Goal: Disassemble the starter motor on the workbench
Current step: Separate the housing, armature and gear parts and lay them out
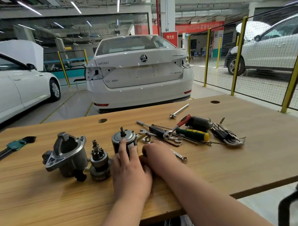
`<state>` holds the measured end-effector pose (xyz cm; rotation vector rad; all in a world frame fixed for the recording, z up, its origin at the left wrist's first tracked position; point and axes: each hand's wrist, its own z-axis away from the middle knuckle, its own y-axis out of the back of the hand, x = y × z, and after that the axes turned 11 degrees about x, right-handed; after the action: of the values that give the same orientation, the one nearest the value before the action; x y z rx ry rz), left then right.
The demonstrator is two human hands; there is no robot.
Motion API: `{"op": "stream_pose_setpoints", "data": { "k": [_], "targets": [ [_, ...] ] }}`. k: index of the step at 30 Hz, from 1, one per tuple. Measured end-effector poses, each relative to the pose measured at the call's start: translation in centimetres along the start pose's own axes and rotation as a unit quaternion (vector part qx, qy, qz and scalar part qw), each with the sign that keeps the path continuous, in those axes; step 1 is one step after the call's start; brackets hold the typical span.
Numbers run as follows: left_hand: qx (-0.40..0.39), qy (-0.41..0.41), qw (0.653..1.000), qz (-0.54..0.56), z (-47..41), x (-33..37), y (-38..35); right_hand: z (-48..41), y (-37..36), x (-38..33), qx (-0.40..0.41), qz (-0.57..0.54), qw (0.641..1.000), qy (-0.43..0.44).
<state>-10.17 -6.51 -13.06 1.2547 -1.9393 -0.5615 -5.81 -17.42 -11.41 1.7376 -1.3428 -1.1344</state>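
The starter motor lies in pieces on the wooden workbench (253, 158). The cylindrical motor body (124, 136) stands upright at the middle, its shaft pointing up. My left hand (129, 172) holds it from the front, fingers laid up its side. My right hand (158, 156) sits against its lower right with fingers curled; what they touch is hidden. To the left stand the aluminium drive housing (66, 154) and the pinion clutch (98, 162). The dark solenoid (199, 123) lies at the back right.
Right of the motor lie a red-handled ratchet (182, 122), a green and yellow screwdriver (192, 132), loose hex keys (227, 135), spanners and a small wrench (180, 155). A hex key set (14, 145) is at far left. A white car (138, 71) is parked beyond the bench.
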Motion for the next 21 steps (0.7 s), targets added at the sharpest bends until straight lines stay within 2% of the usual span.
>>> {"op": "stream_pose_setpoints", "data": {
  "k": [5,8,10,12,14,19,21],
  "targets": [
    [-0.003,-0.008,1.000,-0.006,0.0,0.0,0.1,0.0,0.7,0.8,0.064,-0.080,0.995,-0.021],
    [0.020,-0.027,0.999,-0.008,0.0,0.2,0.1,-0.2,2.7,3.9,0.127,-0.053,0.983,-0.122],
    [0.058,-0.067,0.996,-0.001,0.0,0.5,0.1,-0.4,4.0,6.1,0.102,0.027,0.982,-0.157],
    [0.069,-0.104,0.992,0.003,0.2,0.7,0.0,-0.4,4.6,7.4,0.010,0.110,0.983,-0.145],
    [0.063,-0.124,0.990,0.000,0.1,0.7,0.0,-0.4,4.5,8.0,-0.048,0.128,0.984,-0.119],
    [0.049,-0.118,0.992,-0.015,0.1,0.7,0.2,-0.4,4.4,8.7,-0.049,0.115,0.987,-0.103],
    [0.039,-0.122,0.992,-0.020,0.1,0.8,0.2,-0.5,4.6,9.3,0.006,0.107,0.984,-0.139]
  ]
}}
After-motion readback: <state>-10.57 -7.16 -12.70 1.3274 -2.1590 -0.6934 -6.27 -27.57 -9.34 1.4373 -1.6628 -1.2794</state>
